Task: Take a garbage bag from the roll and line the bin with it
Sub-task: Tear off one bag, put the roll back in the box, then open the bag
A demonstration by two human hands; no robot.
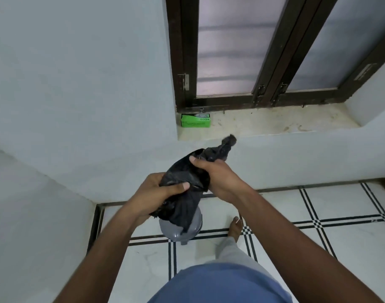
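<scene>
Holding the black garbage bag (188,184) bunched above the grey bin (180,229) — left hand (153,193) grip pinches its lower part, right hand (217,178) grip is curled round the upper. Bag mouth not yet opened. Risk: thin film tears if the grips pull apart hard — or it slips and misses the bin directly beneath.
</scene>
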